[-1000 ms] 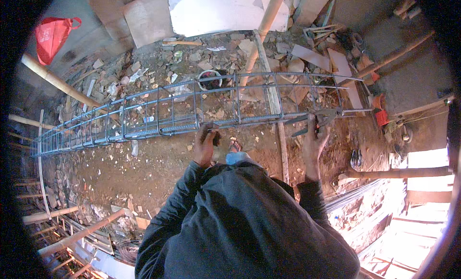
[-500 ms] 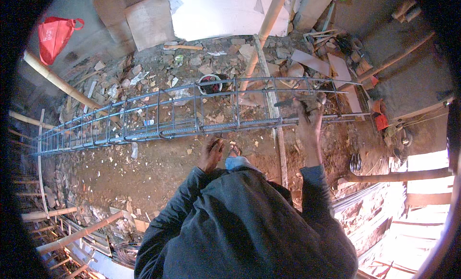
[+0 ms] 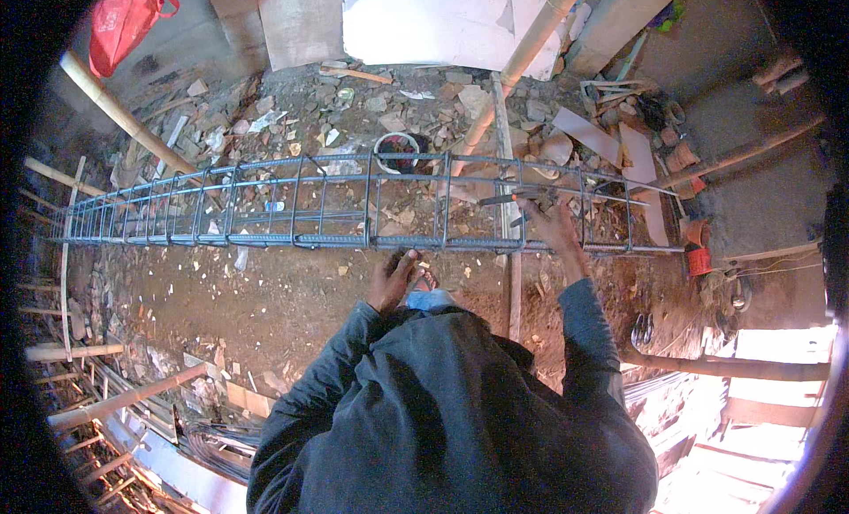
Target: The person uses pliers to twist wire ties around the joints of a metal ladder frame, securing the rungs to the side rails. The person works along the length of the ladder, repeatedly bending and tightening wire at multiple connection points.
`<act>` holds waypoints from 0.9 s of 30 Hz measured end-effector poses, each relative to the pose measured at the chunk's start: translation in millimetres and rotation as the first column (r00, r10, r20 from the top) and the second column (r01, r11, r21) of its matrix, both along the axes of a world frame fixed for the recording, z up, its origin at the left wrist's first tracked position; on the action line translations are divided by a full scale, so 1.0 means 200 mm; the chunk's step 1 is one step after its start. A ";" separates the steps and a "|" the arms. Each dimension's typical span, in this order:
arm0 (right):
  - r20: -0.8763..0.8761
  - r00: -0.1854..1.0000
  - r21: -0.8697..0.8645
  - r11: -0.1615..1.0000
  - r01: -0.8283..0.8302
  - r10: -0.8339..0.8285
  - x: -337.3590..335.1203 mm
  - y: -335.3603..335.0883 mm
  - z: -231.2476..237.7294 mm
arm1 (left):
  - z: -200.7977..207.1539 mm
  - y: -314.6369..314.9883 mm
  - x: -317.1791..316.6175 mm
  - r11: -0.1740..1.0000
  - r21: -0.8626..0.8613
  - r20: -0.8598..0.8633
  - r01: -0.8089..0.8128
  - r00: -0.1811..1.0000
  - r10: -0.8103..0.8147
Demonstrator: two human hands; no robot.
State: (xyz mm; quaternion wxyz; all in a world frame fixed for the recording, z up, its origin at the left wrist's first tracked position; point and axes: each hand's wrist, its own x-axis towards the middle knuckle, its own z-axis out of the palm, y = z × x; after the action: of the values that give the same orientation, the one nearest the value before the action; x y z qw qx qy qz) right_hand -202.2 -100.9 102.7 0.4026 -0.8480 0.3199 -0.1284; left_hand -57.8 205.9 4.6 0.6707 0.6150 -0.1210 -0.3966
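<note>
- The left hand [image 3: 389, 281] is near the steel rebar cage [image 3: 332, 242]; its grip can't be told.
- The right hand [image 3: 558, 228] holds pliers [image 3: 500, 199] tight by the cage.

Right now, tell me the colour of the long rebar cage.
The rebar cage looks blue-grey, best seen in the head view.
</note>
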 end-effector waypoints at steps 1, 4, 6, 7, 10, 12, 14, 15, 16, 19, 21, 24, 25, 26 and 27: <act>0.013 0.999 -0.004 0.999 -0.033 0.033 0.00 -0.03 -0.04 | -0.01 -0.01 0.00 1.000 -0.003 -0.017 0.005 1.000 -0.005; 0.010 0.994 -0.078 0.991 -0.107 0.108 0.00 -0.11 -0.16 | -0.03 -0.04 0.03 0.992 -0.050 -0.101 0.113 0.988 -0.118; -0.041 0.992 -0.147 0.982 -0.121 0.116 -0.01 -0.16 -0.25 | -0.04 -0.07 0.06 0.973 -0.037 -0.135 0.226 0.964 -0.229; 0.020 0.997 -0.038 0.996 -0.077 0.078 -0.01 -0.17 -0.30 | -0.04 -0.09 0.05 0.970 -0.106 -0.135 0.219 0.963 -0.233; 0.075 0.997 0.111 0.994 -0.013 0.005 0.02 -0.19 -0.40 | -0.02 -0.15 -0.01 0.973 -0.102 -0.113 0.205 0.970 -0.216; 0.004 1.000 0.001 1.000 -0.025 0.025 0.03 -0.19 -0.39 | 0.01 -0.19 -0.02 0.963 -0.150 -0.064 0.224 0.970 -0.236; 0.004 1.000 -0.041 0.999 0.009 -0.009 0.02 -0.16 -0.32 | 0.05 -0.24 -0.02 0.962 -0.228 -0.225 0.153 0.953 -0.205; 0.000 0.998 -0.065 0.996 0.068 -0.068 0.02 -0.13 -0.27 | 0.08 -0.26 -0.02 0.960 -0.257 -0.300 0.108 0.936 -0.186; 0.078 0.994 -0.233 0.968 0.096 -0.079 0.01 -0.09 -0.21 | 0.09 -0.27 -0.01 0.948 -0.313 -0.365 0.065 0.913 -0.183; 0.292 0.939 -0.453 0.838 0.303 -0.181 0.02 0.09 -0.03 | 0.14 -0.32 0.02 0.934 -0.354 -0.428 -0.045 0.896 -0.119; 0.291 0.933 -0.201 0.940 0.275 -0.210 0.02 0.24 0.05 | 0.15 -0.35 0.01 0.945 -0.305 -0.439 -0.115 0.898 -0.032; 0.242 0.959 0.102 0.987 0.126 -0.147 0.00 0.50 0.08 | 0.15 -0.36 -0.01 0.940 -0.316 -0.366 -0.133 0.931 0.009; 0.174 0.970 0.266 0.956 0.121 -0.171 0.03 0.57 0.05 | 0.15 -0.35 -0.03 0.938 -0.326 -0.265 -0.121 0.964 0.032; 0.173 0.974 0.385 0.921 0.068 -0.144 0.07 0.62 0.00 | 0.14 -0.34 -0.04 0.943 -0.312 -0.292 -0.113 0.956 0.018; 0.177 0.977 0.495 0.869 0.013 -0.116 0.09 0.66 -0.05 | 0.12 -0.33 -0.04 0.941 -0.323 -0.303 -0.106 0.953 0.003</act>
State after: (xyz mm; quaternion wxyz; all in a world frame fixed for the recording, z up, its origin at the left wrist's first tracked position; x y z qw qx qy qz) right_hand -183.8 31.2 91.8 0.6305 -0.6891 0.3281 -0.1411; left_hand -66.3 139.4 29.0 0.7868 0.4283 -0.0670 -0.4392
